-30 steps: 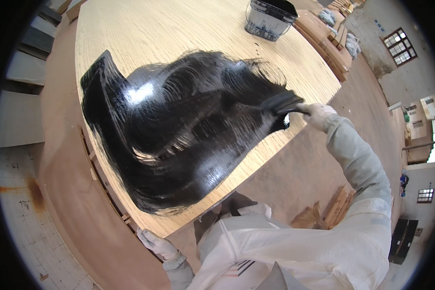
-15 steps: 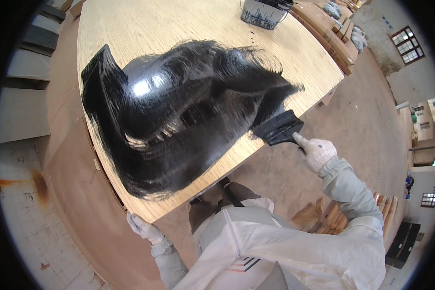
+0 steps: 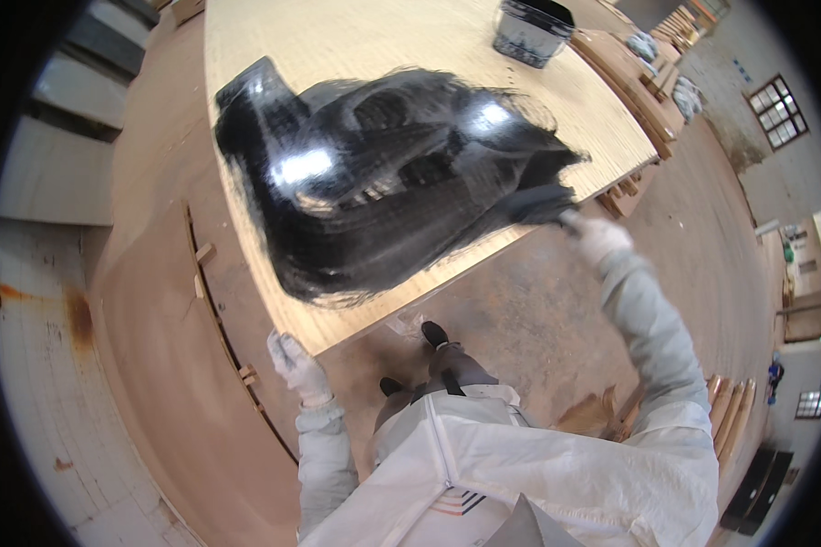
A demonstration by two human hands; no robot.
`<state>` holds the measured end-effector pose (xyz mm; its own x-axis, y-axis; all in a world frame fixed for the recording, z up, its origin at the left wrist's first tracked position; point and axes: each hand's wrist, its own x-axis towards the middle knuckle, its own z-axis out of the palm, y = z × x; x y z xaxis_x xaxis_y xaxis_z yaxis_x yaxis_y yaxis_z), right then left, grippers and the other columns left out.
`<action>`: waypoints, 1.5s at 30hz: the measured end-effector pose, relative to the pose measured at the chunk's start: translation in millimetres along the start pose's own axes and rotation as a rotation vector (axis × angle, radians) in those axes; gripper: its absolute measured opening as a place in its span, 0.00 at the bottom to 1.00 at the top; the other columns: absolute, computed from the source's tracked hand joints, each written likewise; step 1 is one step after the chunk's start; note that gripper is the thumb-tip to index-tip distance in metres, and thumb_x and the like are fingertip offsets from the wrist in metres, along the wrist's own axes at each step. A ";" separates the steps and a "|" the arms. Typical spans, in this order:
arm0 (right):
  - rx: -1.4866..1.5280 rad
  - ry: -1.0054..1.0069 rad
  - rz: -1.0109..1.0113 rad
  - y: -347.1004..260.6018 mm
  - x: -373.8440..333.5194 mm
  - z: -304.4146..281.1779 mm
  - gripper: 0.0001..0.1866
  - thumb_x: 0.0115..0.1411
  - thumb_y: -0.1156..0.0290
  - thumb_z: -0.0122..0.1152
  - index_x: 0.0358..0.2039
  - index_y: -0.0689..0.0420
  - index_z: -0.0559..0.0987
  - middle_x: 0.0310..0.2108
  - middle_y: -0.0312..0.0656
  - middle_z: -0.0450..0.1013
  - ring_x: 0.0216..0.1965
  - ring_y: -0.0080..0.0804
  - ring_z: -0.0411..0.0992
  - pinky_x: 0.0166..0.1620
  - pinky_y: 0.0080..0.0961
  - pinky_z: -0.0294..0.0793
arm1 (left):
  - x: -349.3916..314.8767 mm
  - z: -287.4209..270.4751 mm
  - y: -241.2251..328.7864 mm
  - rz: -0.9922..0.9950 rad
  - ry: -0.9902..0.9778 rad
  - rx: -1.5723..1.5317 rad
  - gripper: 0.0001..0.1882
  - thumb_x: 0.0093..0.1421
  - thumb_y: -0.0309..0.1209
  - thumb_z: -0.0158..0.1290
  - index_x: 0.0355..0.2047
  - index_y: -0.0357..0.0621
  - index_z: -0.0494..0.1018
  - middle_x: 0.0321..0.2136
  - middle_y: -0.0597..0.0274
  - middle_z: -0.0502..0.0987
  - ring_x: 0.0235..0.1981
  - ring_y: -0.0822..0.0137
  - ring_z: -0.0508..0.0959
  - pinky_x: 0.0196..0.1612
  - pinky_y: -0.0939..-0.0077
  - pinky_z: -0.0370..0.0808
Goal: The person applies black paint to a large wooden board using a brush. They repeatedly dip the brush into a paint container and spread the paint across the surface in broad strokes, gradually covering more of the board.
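A pale wood-grain board (image 3: 602, 114) lies before me, with a broad patch of glossy black paint (image 3: 383, 223) over its left and middle. My right hand (image 3: 604, 240), in a white glove, grips the handle of a wide black paint brush (image 3: 536, 205). The brush is smeared by motion and lies on the black paint by the board's near right edge. At the near left corner, my gloved left hand (image 3: 301, 372) is closed on the board's edge; part of its grip is hidden. A black paint bucket (image 3: 533, 35) with streaked sides stands on the board's far right.
Stacked brown boards (image 3: 625, 96) lie beyond the board's right side. A large brown sheet (image 3: 178, 365) is on the left, with a long thin strip along its edge. Dark and grey panels (image 3: 77, 82) stand at the far left. Timber pieces (image 3: 728, 415) lie at the right.
The brush and my right hand have moved a little right and away, along the board's near edge. Black paint reaches nearer that edge. The view has shifted; my left hand stays at the corner.
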<state>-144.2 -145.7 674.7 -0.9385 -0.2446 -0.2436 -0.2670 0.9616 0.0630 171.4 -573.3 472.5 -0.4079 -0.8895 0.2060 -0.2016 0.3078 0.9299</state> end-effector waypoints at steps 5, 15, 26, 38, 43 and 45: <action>0.157 0.036 0.178 160.2 95.4 15.8 0.23 0.68 0.62 0.61 0.63 0.47 0.83 0.51 0.51 0.85 0.54 0.44 0.83 0.58 0.38 0.79 | 3.6 20.2 19.1 -0.004 -0.099 -0.137 0.14 0.78 0.30 0.47 0.53 0.32 0.75 0.46 0.53 0.81 0.46 0.63 0.78 0.51 0.68 0.76; -0.067 -0.090 -0.304 -99.8 -90.8 18.5 0.26 0.72 0.63 0.56 0.70 0.36 0.76 0.42 0.49 0.85 0.46 0.49 0.84 0.52 0.45 0.81 | 0.0 5.4 36.1 -0.092 -0.110 -0.248 0.13 0.79 0.29 0.46 0.54 0.33 0.75 0.48 0.54 0.80 0.50 0.67 0.78 0.54 0.69 0.76; -0.042 0.034 -0.493 -315.4 46.0 -43.1 0.22 0.73 0.60 0.53 0.64 0.45 0.80 0.50 0.45 0.85 0.54 0.50 0.82 0.58 0.46 0.82 | 2.0 -5.7 32.8 -0.189 -0.228 -0.435 0.18 0.79 0.27 0.45 0.62 0.32 0.74 0.59 0.53 0.80 0.60 0.64 0.77 0.66 0.69 0.72; -0.265 -0.024 -0.702 -273.0 103.8 -83.5 0.23 0.71 0.61 0.56 0.66 0.39 0.79 0.42 0.49 0.85 0.47 0.51 0.84 0.52 0.48 0.83 | 6.8 32.0 44.7 -0.180 0.143 0.001 0.08 0.69 0.21 0.49 0.42 0.32 0.77 0.36 0.45 0.81 0.36 0.54 0.81 0.42 0.62 0.78; -0.188 0.029 -0.666 -246.6 123.0 -65.2 0.24 0.69 0.64 0.57 0.65 0.45 0.79 0.37 0.52 0.84 0.41 0.53 0.85 0.46 0.51 0.84 | 9.3 24.4 73.8 -0.324 0.112 0.077 0.08 0.72 0.23 0.49 0.41 0.32 0.78 0.32 0.50 0.81 0.31 0.58 0.81 0.38 0.65 0.78; -0.203 -0.009 -0.724 -213.1 70.1 -52.3 0.28 0.66 0.65 0.62 0.68 0.45 0.77 0.33 0.52 0.83 0.35 0.54 0.84 0.43 0.51 0.84 | 6.8 28.0 61.8 -0.262 0.125 0.042 0.08 0.73 0.25 0.49 0.41 0.33 0.78 0.33 0.50 0.81 0.32 0.59 0.81 0.38 0.66 0.78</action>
<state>-164.5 -374.3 694.8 -0.5113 -0.8056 -0.2993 -0.8528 0.5187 0.0609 131.3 -551.0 522.8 -0.2244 -0.9745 -0.0014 -0.3235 0.0731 0.9434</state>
